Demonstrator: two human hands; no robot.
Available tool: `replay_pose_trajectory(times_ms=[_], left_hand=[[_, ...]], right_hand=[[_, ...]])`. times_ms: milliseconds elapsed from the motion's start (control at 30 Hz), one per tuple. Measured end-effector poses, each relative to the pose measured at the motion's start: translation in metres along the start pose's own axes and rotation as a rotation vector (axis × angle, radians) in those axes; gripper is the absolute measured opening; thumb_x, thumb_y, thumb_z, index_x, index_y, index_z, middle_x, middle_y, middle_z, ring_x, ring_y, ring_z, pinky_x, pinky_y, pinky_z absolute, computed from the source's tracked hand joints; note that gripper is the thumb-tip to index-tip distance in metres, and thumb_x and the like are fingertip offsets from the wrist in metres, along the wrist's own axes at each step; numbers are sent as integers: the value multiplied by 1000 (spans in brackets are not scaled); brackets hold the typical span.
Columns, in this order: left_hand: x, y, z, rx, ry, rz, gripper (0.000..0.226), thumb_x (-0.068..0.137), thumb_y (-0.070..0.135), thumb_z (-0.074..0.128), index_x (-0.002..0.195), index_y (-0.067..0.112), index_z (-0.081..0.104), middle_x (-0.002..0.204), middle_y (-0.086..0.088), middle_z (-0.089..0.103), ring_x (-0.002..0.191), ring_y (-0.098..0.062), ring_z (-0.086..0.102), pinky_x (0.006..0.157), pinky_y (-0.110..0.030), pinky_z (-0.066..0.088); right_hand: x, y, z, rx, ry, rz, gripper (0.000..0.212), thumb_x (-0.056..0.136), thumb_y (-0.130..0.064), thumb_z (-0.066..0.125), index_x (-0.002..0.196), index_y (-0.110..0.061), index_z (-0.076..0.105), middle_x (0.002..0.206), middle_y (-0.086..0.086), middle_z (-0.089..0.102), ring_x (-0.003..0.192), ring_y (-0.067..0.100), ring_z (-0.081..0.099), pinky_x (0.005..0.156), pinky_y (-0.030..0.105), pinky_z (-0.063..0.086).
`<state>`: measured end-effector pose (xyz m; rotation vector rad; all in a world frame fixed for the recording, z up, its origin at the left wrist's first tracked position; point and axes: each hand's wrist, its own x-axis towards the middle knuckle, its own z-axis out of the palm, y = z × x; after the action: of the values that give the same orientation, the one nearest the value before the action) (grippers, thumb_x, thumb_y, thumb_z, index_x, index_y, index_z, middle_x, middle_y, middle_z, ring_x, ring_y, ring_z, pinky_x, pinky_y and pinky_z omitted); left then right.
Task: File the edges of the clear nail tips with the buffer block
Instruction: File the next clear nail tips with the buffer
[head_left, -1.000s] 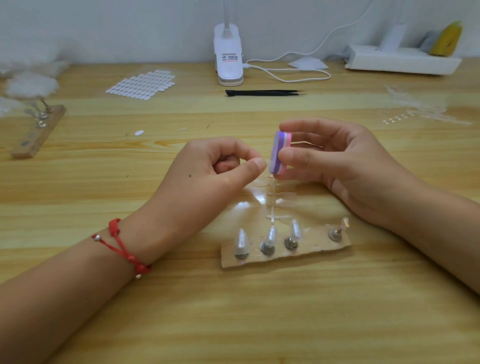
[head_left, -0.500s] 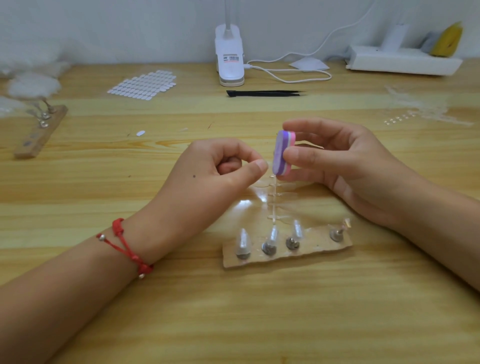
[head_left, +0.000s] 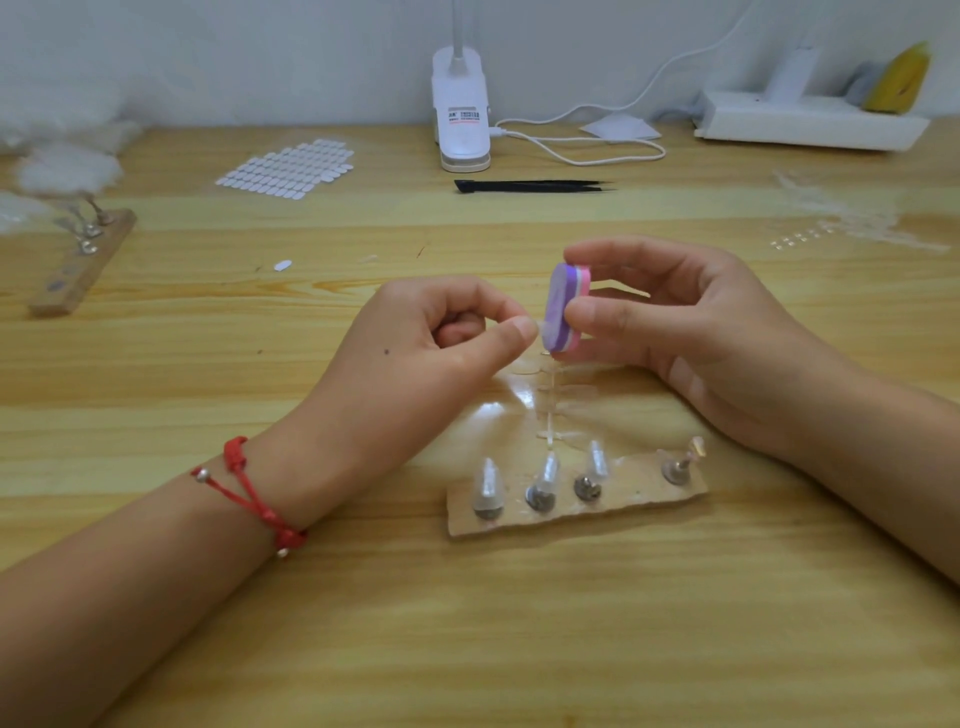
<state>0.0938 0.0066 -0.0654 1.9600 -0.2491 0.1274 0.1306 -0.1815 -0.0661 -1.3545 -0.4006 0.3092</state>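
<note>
Right hand (head_left: 691, 332) grips buffer block (head_left: 563, 306); lamp label (head_left: 468, 117) unreadable.

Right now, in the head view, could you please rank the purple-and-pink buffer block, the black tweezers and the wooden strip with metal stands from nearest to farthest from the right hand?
1. Purple-and-pink buffer block: pinched in the right hand itself.
2. Black tweezers: farther back, beyond the hand.
3. Wooden strip with metal stands: far off to the left.
</note>
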Motion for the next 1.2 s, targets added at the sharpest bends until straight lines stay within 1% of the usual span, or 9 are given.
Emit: replay_pose_trajectory(times_ms=[67,133,267,433,567,733,933,1067,1200], left_hand=[[0,0,0,5,4,0,16,86,22,66,70,23,66,51,13,27,47,-2,27,46,-9,26],[0,0,1,14,1,-2,16,86,22,66,70,23,66,50,13,27,45,-2,27,46,-9,27],[0,1,0,2,3,3,16,86,21,66,70,22,66,54,6,27,48,-4,26,47,-12,26],[0,1,0,-7,18,-4,14,86,21,67,71,22,67,51,12,28,47,-3,28,47,-10,27],[0,1,0,-9,4,6,15,86,21,66,71,22,67,54,6,27,48,-4,27,47,-10,26],[-1,1,1,-13,23,2,15,86,22,67,70,23,66,51,13,27,47,-2,28,47,-7,27],[0,1,1,-15,12,11,14,85,21,67,71,22,67,54,7,27,49,-4,27,48,-9,27],[0,0,0,-12,19,13,15,85,22,67,70,23,66,53,10,27,48,-3,27,48,-9,27],[0,0,0,-1,4,19,14,85,21,67,71,22,67,54,8,26,48,-4,27,48,-10,27]], right_hand=[[0,-1,-1,39,-22,-1,31,61,-8,79,90,-19,77,85,-3,72,76,15,71,68,28,58],[-1,0,-1,8,-30,-4,31,62,-8,78,91,-19,76,84,-1,73,77,16,71,69,28,58],[-1,1,1,-35,12,-6,32,60,-10,77,91,-18,75,83,2,73,77,18,72,69,28,58],[-1,-1,0,44,-9,-1,29,61,-8,75,88,-19,77,84,-3,72,75,15,71,66,27,57],[-1,0,2,-23,16,9,34,58,-12,78,91,-18,75,84,0,73,76,18,72,69,30,58],[-2,-1,1,27,-7,-7,29,63,-5,73,89,-17,76,83,-2,72,75,15,71,66,27,58],[-1,0,2,-22,20,-3,33,59,-9,77,91,-16,74,83,0,72,77,17,71,68,29,58],[-2,-1,2,31,-1,-23,29,61,-5,74,88,-17,76,83,-2,72,76,15,71,66,28,58],[-2,0,2,-25,1,-2,32,59,-9,77,90,-17,75,82,0,73,77,17,72,68,28,58]])
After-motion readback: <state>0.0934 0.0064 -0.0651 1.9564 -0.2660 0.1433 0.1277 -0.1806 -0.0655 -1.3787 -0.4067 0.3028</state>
